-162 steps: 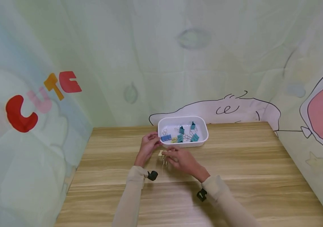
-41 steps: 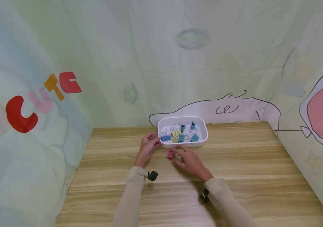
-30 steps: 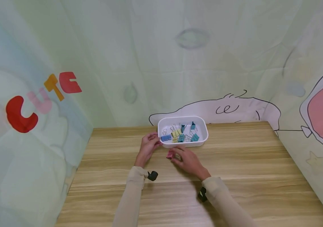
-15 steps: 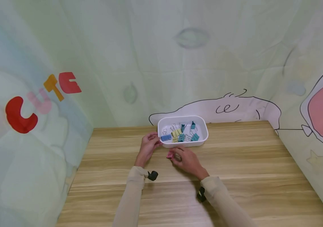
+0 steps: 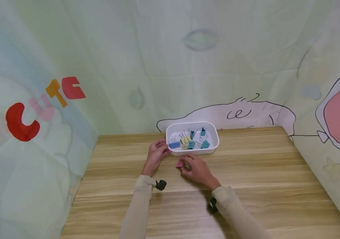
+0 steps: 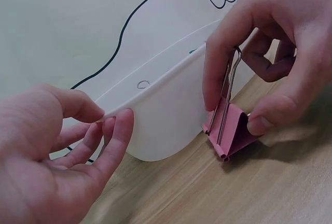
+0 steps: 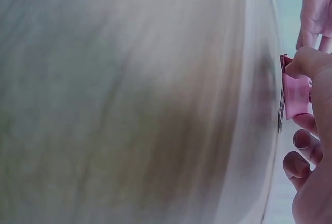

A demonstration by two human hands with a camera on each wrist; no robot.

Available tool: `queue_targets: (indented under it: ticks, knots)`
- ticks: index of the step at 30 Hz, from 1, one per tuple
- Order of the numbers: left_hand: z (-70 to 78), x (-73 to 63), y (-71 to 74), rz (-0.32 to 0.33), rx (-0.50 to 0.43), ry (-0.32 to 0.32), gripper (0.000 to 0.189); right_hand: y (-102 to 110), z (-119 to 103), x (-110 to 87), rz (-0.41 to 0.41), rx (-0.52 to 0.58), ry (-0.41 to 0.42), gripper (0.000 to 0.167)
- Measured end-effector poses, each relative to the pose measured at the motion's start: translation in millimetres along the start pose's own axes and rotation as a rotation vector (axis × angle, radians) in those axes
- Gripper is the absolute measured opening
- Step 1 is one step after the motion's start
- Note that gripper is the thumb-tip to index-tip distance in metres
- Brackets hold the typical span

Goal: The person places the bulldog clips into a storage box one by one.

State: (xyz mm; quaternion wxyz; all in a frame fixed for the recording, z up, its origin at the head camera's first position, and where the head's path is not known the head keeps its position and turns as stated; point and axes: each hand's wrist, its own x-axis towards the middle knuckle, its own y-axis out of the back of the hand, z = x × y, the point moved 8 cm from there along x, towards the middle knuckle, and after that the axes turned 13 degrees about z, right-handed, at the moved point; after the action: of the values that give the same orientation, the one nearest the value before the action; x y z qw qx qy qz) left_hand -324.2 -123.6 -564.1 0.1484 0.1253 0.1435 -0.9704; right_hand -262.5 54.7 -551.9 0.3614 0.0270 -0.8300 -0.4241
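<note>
My left hand (image 5: 155, 153) pinches the rim at the left end of a white plastic tray (image 6: 166, 117), thumb on top and fingers below. Just in front of the tray, low over the table, my right hand (image 5: 197, 170) holds a pink binder clip (image 6: 235, 117) between thumb and index finger. One wire handle of that clip lies folded along its pink side in the left wrist view. Inside the tray are a blue binder clip (image 5: 174, 145), yellow binder clips (image 5: 185, 139) and several teal binder clips (image 5: 205, 144). The right wrist view shows the pink clip at its right edge.
The tray stands at the back edge of the wooden table (image 5: 247, 172), against a printed fabric backdrop (image 5: 122, 66). More fabric hangs along the left and right sides. A dark wrist mount (image 5: 161, 185) is strapped at each sleeve cuff.
Several seconds ago my right hand held a pale yellow binder clip; a yellow one now lies in the tray. The pink clip has since come into that hand and shifted slightly. My left hand stays put.
</note>
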Motion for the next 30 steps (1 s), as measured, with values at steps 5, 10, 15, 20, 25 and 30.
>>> queue_targets:
  ticks: [5, 10, 15, 20, 25, 30]
  knots:
    - [0.7, -0.2, -0.3, -0.001, 0.007, 0.001, 0.041, 7.5, -5.0, 3.6, 0.017, 0.001, 0.013, 0.035]
    - [1.3, -1.5, 0.2, 0.003, 0.025, 0.014, 0.041, 16.0, -12.8, 11.3, 0.033, 0.004, 0.045, 0.036]
    - [1.4, -2.1, 0.3, -0.002, 0.037, 0.015, 0.040, 26.5, -22.0, 21.7, 0.046, 0.005, 0.085, 0.037]
    - [1.5, -2.1, 0.5, -0.010, 0.034, 0.009, 0.040, 37.1, -27.6, 32.2, 0.058, 0.027, 0.096, 0.043]
    - [2.1, -0.8, 0.8, -0.013, 0.027, 0.000, 0.039, 56.1, -28.2, 52.0, 0.114, 0.042, 0.100, 0.043]
    - [0.7, -0.1, 0.8, -0.010, 0.034, 0.012, 0.038, 74.9, -16.8, 76.0, 0.107, -0.013, 0.073, 0.042]
